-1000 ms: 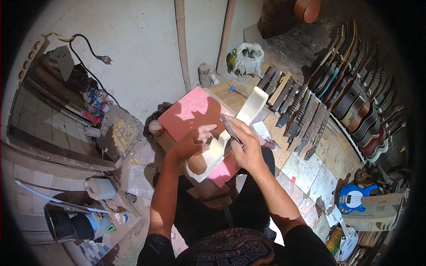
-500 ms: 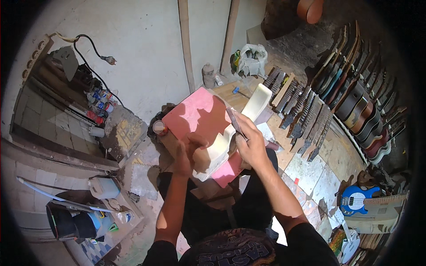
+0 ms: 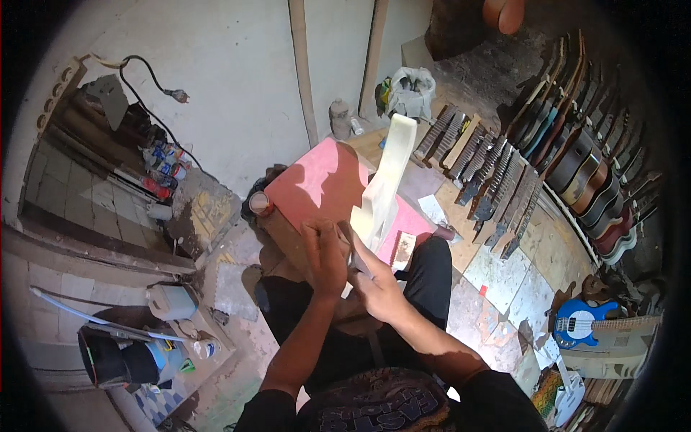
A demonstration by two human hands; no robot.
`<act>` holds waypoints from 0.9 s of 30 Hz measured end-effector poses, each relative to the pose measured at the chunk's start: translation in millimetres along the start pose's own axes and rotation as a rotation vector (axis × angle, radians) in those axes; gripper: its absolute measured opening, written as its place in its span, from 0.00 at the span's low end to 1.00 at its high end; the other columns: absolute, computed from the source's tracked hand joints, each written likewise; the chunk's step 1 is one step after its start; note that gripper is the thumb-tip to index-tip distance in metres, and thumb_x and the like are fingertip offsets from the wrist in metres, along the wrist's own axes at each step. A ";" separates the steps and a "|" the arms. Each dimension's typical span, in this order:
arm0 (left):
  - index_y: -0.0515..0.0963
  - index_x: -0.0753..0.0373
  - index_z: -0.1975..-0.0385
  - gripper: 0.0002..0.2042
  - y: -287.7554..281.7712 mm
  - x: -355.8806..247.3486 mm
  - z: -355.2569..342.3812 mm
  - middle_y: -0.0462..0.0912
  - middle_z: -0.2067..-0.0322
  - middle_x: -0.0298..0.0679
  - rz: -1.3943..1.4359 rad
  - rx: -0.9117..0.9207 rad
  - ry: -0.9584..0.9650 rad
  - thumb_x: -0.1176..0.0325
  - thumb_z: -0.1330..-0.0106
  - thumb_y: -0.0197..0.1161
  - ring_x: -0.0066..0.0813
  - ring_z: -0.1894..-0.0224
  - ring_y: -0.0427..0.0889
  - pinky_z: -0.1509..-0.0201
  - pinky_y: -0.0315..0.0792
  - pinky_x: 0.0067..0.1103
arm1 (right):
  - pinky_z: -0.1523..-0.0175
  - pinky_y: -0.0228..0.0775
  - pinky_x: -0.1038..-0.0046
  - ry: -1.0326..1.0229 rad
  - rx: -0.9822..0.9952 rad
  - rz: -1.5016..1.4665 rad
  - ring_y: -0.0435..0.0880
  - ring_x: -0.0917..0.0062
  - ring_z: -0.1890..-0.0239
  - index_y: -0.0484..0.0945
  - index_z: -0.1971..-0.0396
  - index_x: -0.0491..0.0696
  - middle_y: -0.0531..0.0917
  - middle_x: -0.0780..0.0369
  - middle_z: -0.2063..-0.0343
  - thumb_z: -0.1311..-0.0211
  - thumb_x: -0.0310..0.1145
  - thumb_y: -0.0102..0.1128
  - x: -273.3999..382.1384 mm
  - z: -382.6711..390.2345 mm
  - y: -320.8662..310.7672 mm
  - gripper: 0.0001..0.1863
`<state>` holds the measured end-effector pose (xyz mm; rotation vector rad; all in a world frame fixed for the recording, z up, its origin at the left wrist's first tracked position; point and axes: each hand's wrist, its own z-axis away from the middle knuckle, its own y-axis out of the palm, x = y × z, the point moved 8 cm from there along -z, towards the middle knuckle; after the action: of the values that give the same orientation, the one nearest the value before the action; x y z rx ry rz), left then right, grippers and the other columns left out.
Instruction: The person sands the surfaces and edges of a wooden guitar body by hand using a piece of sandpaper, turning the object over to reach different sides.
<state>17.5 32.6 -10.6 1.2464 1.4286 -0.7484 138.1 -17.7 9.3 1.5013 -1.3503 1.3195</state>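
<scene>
A cream-white guitar body [image 3: 385,191], with curved cutouts along its edge, stands tilted over a pink board [image 3: 302,180] in front of my lap. My left hand [image 3: 325,259] is closed at its near end, fingers pointing up; part of its grip is hidden. Close beside it, my right hand [image 3: 378,291] pinches a thin grey-brown strip that looks like sandpaper [image 3: 348,241], at the lower edge of the body. A pale block with a brown smear [image 3: 404,250] lies near my right knee.
A small round tin [image 3: 260,204] stands left of the board. Several guitar necks [image 3: 489,165] lie in a row to the right, before a rack of guitars [image 3: 583,173]. A blue bass [image 3: 576,324] is at lower right. Black buckets [image 3: 108,356] stand at lower left.
The guitar body has turned more upright, its far end swinging left and up. My right hand has moved down and left with the strip, close to my left hand, which has shifted slightly right.
</scene>
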 end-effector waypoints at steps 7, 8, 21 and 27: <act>0.67 0.57 0.61 0.08 4.8 -6.0 -10.2 0.65 0.70 0.26 0.006 0.016 0.002 0.64 0.16 0.52 0.10 0.73 0.60 0.74 0.56 0.15 | 0.17 0.49 0.65 0.030 0.050 -0.019 0.55 0.56 0.18 0.50 0.19 0.44 0.56 0.47 0.20 0.42 0.10 0.47 9.1 -5.5 3.3 0.48; 0.67 0.58 0.61 0.08 1.5 1.5 -8.1 0.65 0.71 0.26 -0.034 0.041 0.033 0.64 0.16 0.51 0.10 0.73 0.60 0.74 0.56 0.15 | 0.18 0.49 0.65 -0.040 0.045 0.057 0.55 0.57 0.18 0.49 0.19 0.44 0.56 0.47 0.20 0.41 0.11 0.47 1.8 -2.6 1.9 0.47; 0.69 0.60 0.61 0.08 -3.3 0.5 -7.8 0.68 0.67 0.30 0.102 0.082 -0.124 0.65 0.18 0.50 0.17 0.67 0.66 0.61 0.66 0.21 | 0.33 0.76 0.64 -0.150 0.079 0.419 0.76 0.52 0.30 0.56 0.20 0.49 0.62 0.48 0.22 0.36 0.14 0.46 -39.2 -9.9 -21.2 0.42; 0.69 0.59 0.61 0.07 -4.0 2.5 -5.8 0.68 0.66 0.32 0.131 0.006 -0.074 0.64 0.20 0.48 0.20 0.63 0.67 0.54 0.68 0.22 | 0.54 0.86 0.69 -0.018 0.042 0.215 0.90 0.57 0.52 0.59 0.20 0.52 0.69 0.52 0.25 0.37 0.15 0.50 -55.8 -1.8 -18.4 0.42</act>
<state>12.2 37.7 -12.2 1.2909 1.2729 -0.7021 159.5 1.2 -42.1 1.4296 -1.5394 1.4777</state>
